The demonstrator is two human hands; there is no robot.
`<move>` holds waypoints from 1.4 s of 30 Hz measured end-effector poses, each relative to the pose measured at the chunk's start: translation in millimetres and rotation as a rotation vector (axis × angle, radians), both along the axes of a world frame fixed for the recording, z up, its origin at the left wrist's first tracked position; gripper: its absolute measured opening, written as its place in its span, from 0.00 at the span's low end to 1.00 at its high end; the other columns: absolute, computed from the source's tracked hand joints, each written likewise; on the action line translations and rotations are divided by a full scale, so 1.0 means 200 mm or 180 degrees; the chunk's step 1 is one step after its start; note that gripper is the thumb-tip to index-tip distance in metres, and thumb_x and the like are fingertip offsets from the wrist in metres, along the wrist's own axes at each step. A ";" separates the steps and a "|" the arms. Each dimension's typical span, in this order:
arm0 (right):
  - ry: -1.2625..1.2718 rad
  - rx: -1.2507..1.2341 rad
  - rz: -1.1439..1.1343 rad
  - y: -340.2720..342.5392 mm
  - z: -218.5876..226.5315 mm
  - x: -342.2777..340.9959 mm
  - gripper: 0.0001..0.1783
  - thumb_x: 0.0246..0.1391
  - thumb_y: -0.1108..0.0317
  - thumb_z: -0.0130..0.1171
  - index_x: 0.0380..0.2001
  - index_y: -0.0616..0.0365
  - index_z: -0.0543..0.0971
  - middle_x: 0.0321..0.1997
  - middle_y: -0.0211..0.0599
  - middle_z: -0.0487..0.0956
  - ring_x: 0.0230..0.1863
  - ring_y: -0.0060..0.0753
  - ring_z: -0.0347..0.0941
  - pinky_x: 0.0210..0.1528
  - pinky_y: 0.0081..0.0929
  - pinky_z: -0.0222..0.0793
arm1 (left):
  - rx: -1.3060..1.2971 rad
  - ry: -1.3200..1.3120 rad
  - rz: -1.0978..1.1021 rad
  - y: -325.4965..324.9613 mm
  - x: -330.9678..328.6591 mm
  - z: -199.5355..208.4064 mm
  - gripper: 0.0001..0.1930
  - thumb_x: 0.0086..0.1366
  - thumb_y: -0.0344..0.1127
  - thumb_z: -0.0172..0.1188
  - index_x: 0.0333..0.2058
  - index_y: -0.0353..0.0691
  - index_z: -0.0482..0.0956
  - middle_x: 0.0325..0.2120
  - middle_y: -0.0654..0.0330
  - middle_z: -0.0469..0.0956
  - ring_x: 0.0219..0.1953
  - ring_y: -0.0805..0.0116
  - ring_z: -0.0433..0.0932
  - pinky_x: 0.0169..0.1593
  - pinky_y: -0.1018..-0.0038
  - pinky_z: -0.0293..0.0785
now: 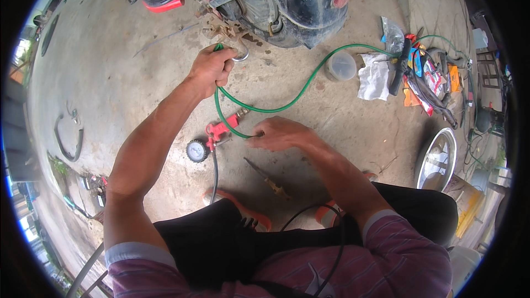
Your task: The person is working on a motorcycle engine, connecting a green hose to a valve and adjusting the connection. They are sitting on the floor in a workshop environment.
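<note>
Head view: left hand (211,70) and right hand (280,132) grip the green hose (265,111) running between them.

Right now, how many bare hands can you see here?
2. The left hand, farther forward, grips the green hose; the right hand pinches it lower down, just right of the red inflator gun. No other hands show.

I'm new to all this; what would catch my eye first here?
Probably the bright green hose, bending between the person's left fingers and right fingers mid-view. Next, the red tool on the ground between the forearms, with a round gauge at its left. At the top looms a dirt-streaked dark machine.
</note>
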State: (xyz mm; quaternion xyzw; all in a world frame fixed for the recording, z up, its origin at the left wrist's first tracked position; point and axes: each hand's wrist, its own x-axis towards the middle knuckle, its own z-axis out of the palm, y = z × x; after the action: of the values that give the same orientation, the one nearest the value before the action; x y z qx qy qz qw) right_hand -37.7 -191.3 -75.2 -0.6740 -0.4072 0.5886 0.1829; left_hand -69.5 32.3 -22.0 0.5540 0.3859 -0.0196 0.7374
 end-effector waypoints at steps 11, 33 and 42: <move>-0.1631 0.1439 -0.0456 -0.07 0.41 0.12 0.12 0.58 0.61 0.54 0.33 0.55 0.82 0.33 0.45 0.82 0.39 0.54 0.78 0.42 0.45 0.72 | 0.0150 -0.0187 -0.0276 -0.18 0.21 0.16 0.12 0.71 0.44 0.56 0.39 0.41 0.75 0.14 0.71 0.61 0.12 0.81 0.50 0.17 0.76 0.42; -0.1349 0.2843 -0.2507 0.00 0.27 0.17 0.04 0.57 0.74 0.57 0.36 0.59 0.74 0.31 0.43 0.80 0.29 0.41 0.79 0.33 0.33 0.73 | -0.0051 -0.0657 0.0238 -0.26 0.29 0.09 0.04 0.67 0.35 0.57 0.34 0.45 0.73 0.20 0.66 0.70 0.13 0.80 0.54 0.17 0.75 0.45; 0.2308 0.2302 -0.3898 0.11 0.12 0.25 0.10 0.67 0.61 0.45 0.45 0.52 0.70 0.36 0.31 0.77 0.20 0.16 0.57 0.23 0.18 0.51 | -0.0211 -0.0549 0.0297 -0.23 0.33 0.07 0.08 0.64 0.36 0.61 0.31 0.40 0.75 0.18 0.66 0.69 0.12 0.77 0.58 0.16 0.73 0.52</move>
State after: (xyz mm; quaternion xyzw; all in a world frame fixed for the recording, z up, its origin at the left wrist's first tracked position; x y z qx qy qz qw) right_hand 11.5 -169.4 -50.8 -0.4435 -0.0454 0.3975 0.8020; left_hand -2.8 -13.6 -7.6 0.5103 0.3455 0.0498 0.7859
